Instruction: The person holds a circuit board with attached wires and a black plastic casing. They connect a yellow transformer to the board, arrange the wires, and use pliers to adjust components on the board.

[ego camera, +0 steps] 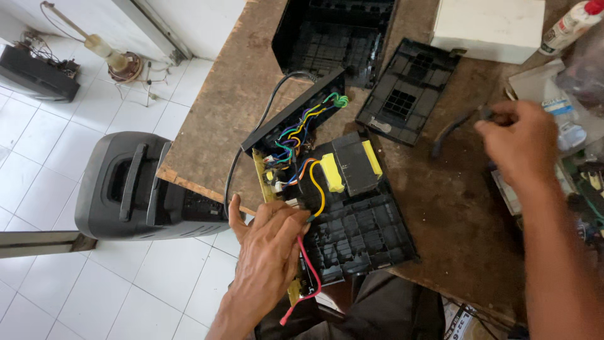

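Head view: the work in hand is on an opened black plastic power unit [352, 220], whose ribbed base tray lies at the near edge of the worn brown wooden surface [214, 126]. Judging from how things lie, the opening-up is done: a black ribbed cover panel [406, 91] lies flat beyond the unit to the right, a deeper black housing shell [333, 34] stands farther off, and the unit's narrow black end panel [296, 113] leans at its far-left side with a bundle of coloured wires [302, 126] running into it. Still seated in the unit are a black transformer with yellow tape bands [349, 165] and, along the left edge, a yellowish circuit board [264, 179]. The wiring appears still joined up, so sorting the internals seems to be what is left.

The left hand [267, 258] rests at the unit's near-left corner, palm down, thumb spread outward, fingers curled loosely over a red wire [308, 271] that trails toward the person; its grip is narrow, and whether it truly pinches the wire I cannot tell. The right hand [519, 148], to the right of the unit and raised over the surface, has thumb and fingertips pinched on the end of a short curved black cable piece [453, 129].

A black speaker cabinet [135, 186] sits on the white tiled floor to the unit's left.
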